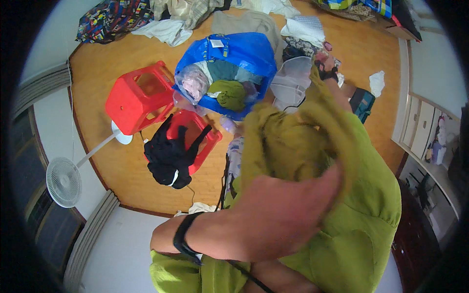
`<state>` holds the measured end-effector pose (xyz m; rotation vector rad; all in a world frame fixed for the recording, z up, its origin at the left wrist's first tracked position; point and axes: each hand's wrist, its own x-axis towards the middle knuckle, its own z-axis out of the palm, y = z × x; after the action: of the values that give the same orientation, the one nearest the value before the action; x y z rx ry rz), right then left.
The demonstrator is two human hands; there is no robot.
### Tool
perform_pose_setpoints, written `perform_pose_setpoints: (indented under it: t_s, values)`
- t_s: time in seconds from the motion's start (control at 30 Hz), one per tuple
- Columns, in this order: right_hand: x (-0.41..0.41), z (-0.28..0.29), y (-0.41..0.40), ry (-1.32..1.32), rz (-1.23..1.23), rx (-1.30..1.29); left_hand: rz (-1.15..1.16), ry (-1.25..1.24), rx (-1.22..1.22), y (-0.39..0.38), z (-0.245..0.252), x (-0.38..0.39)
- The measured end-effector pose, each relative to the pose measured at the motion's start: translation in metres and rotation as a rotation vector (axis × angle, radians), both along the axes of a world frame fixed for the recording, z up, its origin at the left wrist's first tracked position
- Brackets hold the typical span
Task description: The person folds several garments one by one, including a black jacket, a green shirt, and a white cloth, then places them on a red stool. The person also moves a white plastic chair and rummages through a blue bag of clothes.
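A crumpled olive-green garment (296,143) hangs bunched up close in front of my chest, blurred by motion. My left hand (307,197) reaches across my body with a black band above the wrist; it grips the garment's near right part, its fingers blurred and partly hidden. Farther out, my right hand (325,62), with black straps about the wrist, holds a stretched strip of the same cloth. Beyond the garment, a blue bag (253,42) stands open on the floor, with folded clothes inside. Among them are an olive-green bundle (231,96) and a pink item in clear plastic (194,83).
Left of the bag lies a red plastic stool (124,106) on its side; a second red stool (207,146) carries black clothing (170,154). A white standing fan (64,182) is farther left. White mesh bags (291,80) and several garments (253,23) lie on the wooden floor.
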<state>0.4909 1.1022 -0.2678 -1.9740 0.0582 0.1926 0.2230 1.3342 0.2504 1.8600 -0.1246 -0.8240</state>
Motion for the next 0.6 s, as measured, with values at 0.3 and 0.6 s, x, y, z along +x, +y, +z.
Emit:
perform_pose_setpoints:
  t_s: [0.3,0.6]
  values:
    - [-0.140,-0.039,-0.024,0.403,-0.090,0.097,-0.222,0.061,-0.110,-0.028,-0.013,0.014]
    - [-0.097,-0.073,0.005,0.538,-0.025,0.613,-0.275,0.346,-0.156,-0.019,-0.039,0.010]
